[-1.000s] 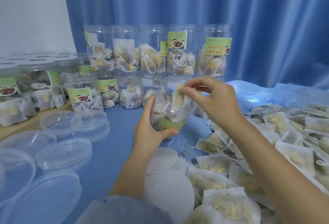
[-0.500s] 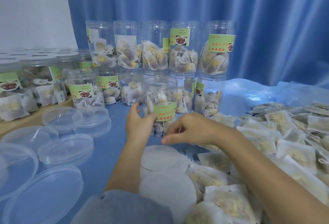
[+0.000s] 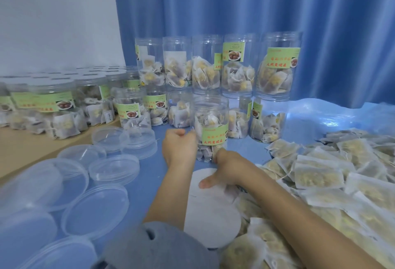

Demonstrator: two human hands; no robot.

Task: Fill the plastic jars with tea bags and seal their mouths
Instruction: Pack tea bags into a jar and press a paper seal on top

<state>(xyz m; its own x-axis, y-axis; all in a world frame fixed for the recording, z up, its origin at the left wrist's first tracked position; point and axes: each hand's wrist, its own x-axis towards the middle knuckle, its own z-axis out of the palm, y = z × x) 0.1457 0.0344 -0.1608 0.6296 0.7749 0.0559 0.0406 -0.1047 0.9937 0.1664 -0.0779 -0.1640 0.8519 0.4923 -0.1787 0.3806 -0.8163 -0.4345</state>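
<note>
Open jar (image 3: 210, 127) stands upright on the blue table (image 3: 147, 185), front of the two-tier jar stack (image 3: 215, 69), roughly half full of tea bags, mouth unsealed. Thin clear plastic: light, stiff enough to grip, probably slick and easy to tip, so hold low on the wall by the green label (image 3: 214, 137). Left hand (image 3: 178, 150) beside jar's left wall, fingers curled; can't tell if it grips or just touches. Right hand (image 3: 227, 169) near jar base, thumb pressing the white round seal disc (image 3: 208, 181), other fingers curled, hidden. Disc looks thin, floppy: lift by edge. Loose tea bags (image 3: 316, 174) right: soft, feather-light, pinch at a corner
</note>
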